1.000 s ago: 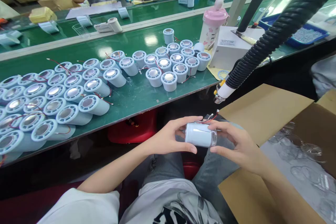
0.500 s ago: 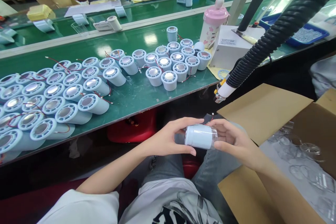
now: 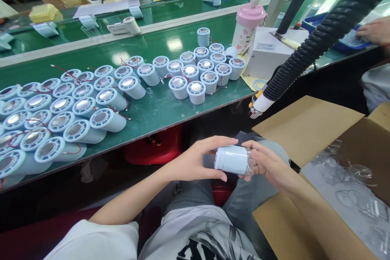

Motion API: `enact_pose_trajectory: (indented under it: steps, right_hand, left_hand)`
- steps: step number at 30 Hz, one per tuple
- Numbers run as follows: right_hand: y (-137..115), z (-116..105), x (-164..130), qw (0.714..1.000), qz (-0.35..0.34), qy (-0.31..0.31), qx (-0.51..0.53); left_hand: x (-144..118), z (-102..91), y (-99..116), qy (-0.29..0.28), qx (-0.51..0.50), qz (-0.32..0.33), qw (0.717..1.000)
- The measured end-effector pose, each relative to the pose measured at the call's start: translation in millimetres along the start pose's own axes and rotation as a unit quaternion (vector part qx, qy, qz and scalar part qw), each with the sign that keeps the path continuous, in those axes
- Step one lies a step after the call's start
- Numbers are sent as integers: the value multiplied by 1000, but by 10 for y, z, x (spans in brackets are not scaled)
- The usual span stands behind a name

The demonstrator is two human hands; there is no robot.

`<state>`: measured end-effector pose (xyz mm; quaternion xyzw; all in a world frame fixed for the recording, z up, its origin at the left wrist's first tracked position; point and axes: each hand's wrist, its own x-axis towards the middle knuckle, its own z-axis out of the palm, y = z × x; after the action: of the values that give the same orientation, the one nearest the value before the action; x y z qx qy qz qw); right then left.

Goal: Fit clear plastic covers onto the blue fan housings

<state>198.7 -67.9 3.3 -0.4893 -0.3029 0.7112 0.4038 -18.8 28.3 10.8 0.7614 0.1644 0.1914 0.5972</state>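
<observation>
Above my lap I hold a pale blue cylinder (image 3: 230,159) on its side with both hands. My left hand (image 3: 195,161) wraps its left end, thumb underneath and fingers over the top. My right hand (image 3: 268,166) grips the right end, where a clear cap sits on it. On the green bench (image 3: 152,113) in front lie several more pale blue cylinders (image 3: 106,120) with silver discs and red wires, and a second upright group (image 3: 196,91) stands further right.
A black corrugated hose (image 3: 307,44) with a white nozzle hangs at right. An open cardboard box (image 3: 307,130) of clear plastic parts stands by my right knee. A pink bottle (image 3: 248,20) and white box (image 3: 268,50) sit on the bench. Other people work beyond and at right.
My right hand has closed further round the cylinder's right end and the red wires no longer show. Another person's hand has come into view at the far right.
</observation>
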Motion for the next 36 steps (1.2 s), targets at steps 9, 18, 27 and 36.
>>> enact_pose_trajectory:
  steps: [9,18,27,36]
  right_hand:
    - [31,75,81,995,59,-26,74]
    - [-31,130,60,979,170,-49,100]
    - [128,43,44,990,-69,53,-114]
    - [126,-67,-54,891,-318,11,-325]
  left_hand:
    - [15,3,-37,-6,-15,29,999]
    - [3,32,-26,10,-30,18,999]
    - [-15,88,124,40,-85,-105,990]
    - [-4,58,99,15,-146,-144,979]
